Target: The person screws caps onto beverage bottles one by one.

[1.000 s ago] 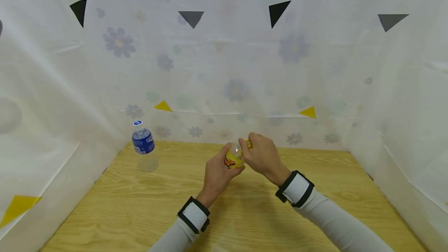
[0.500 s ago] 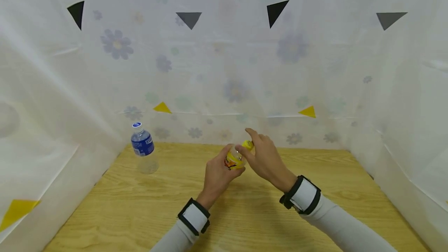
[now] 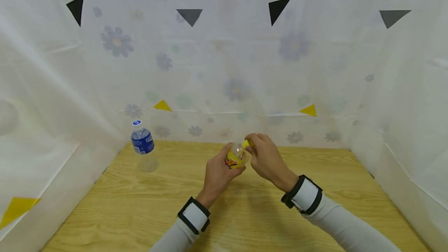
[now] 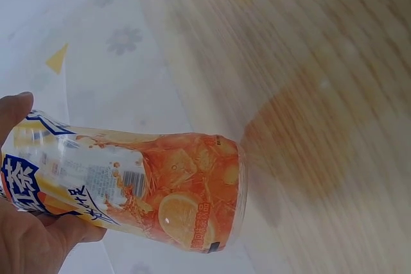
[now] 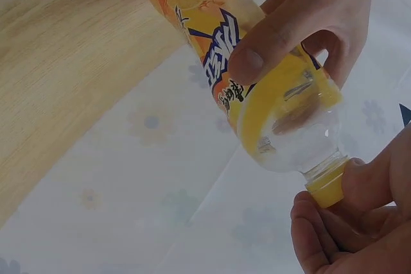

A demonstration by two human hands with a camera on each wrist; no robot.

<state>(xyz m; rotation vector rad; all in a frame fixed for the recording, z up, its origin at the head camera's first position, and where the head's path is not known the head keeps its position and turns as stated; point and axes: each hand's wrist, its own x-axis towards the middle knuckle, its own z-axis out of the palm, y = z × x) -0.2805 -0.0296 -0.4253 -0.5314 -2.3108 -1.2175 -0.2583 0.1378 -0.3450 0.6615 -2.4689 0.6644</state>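
My left hand grips a clear plastic drink bottle round its body, thumb on one side and fingers on the other. Its wrapper is orange and yellow, with a picture of a cut orange and ice. The bottle is held above the table, tilted with its neck toward my right hand. Thumb and fingers of that hand pinch the yellow cap, which sits on the bottle's neck. No liquid shows in the bare upper part of the bottle.
Another clear bottle, with a blue label and white-and-blue cap, stands upright at the table's back left. The wooden table is bounded by white flowered sheeting at the back and both sides.
My right hand's fingers opened off the yellow cap half a second ago and now pinch it again. The left hand and bottle have stayed nearly still.
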